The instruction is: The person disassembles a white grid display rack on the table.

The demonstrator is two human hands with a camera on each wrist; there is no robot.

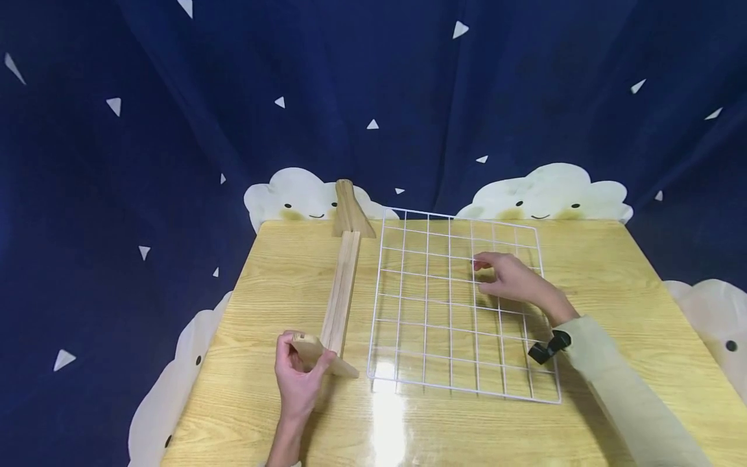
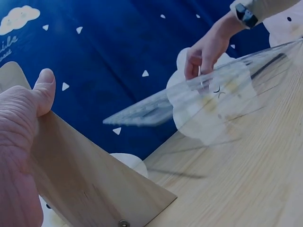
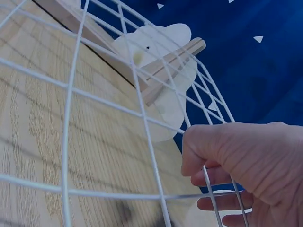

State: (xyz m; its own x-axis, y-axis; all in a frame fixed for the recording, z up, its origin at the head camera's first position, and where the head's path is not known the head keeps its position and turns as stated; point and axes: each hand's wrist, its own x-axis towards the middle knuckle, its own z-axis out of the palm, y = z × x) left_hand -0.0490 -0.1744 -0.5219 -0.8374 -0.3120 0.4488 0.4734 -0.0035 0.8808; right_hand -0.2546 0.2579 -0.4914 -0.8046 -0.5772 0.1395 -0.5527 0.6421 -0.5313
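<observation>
A wooden stand lies on the left of the table: a grooved crossbar [image 1: 342,285] joins a far end piece [image 1: 350,211] and a near end piece [image 1: 344,368]. My left hand [image 1: 296,386] grips the narrow top of the near end piece, thumb on one side and fingers on the other. Low on that board, the left wrist view shows a screw head [image 2: 123,223]. My right hand [image 1: 513,279] holds a white wire grid panel [image 1: 451,388], its fingers curled through the mesh around a wire. In the left wrist view the panel is tilted, raised above the table.
The wooden table [image 1: 607,279] carries the stand, and the panel's shadow falls across it. A dark blue curtain [image 1: 327,58] with white triangles and smiling clouds [image 1: 551,188] surrounds the table. A black strap [image 1: 550,347] sits around the right wrist.
</observation>
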